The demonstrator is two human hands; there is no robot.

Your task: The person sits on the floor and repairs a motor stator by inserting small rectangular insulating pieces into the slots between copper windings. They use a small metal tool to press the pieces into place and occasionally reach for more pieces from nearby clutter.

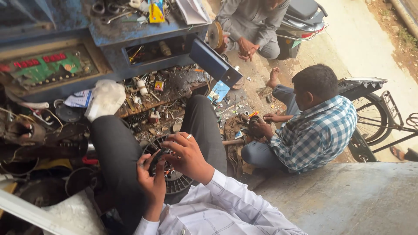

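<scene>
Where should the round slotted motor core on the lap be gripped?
Grip the round slotted motor core by its exposed lower rim, coming from the wearer's side. The left hand and right hand cover its upper part; it lies flat on the thighs, so the edge is probably the easiest hold.

yellow packet (156,10) atop blue bench (130,32)

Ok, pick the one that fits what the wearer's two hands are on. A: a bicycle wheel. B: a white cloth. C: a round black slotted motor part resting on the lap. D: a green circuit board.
C: both the left hand and the right hand grip the round black motor part lying on the dark-trousered lap; the circuit board and the cloth lie apart, untouched.
</scene>
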